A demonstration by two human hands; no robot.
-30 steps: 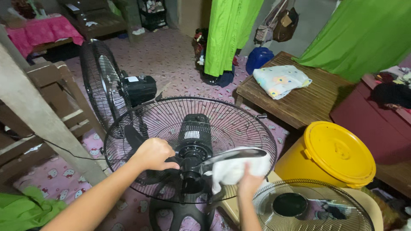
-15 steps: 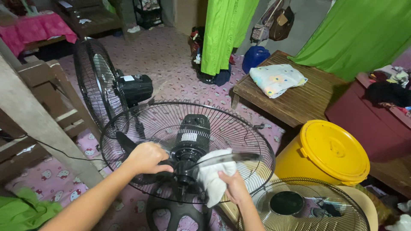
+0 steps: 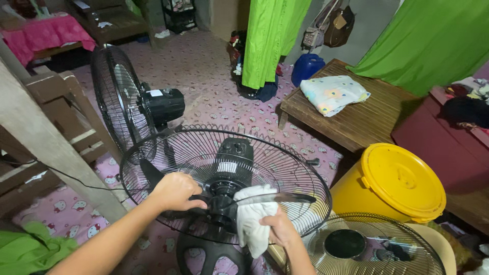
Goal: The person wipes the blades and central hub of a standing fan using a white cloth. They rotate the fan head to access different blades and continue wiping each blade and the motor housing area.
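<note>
A black stand fan with its front grille off stands in front of me, its rear grille (image 3: pixel 285 153) round and open. My left hand (image 3: pixel 175 191) grips a dark fan blade (image 3: pixel 153 175) on the left side of the hub (image 3: pixel 221 201). My right hand (image 3: pixel 279 229) holds a white cloth (image 3: pixel 252 216) pressed against the base of the right blade (image 3: pixel 285 197), close to the hub. The motor housing (image 3: pixel 233 160) sits behind the blades.
A detached front grille (image 3: pixel 367 247) lies at the lower right. A yellow lidded bucket (image 3: pixel 402 181) stands beside it. A second black fan (image 3: pixel 127 107) stands behind on the left, next to wooden frames (image 3: pixel 46 127). A low wooden bench (image 3: pixel 356 119) carries a folded cloth (image 3: pixel 333 94).
My right hand slid the white cloth inward along the right blade, from near its outer part to the hub. My left hand kept its grip on the left blade.
</note>
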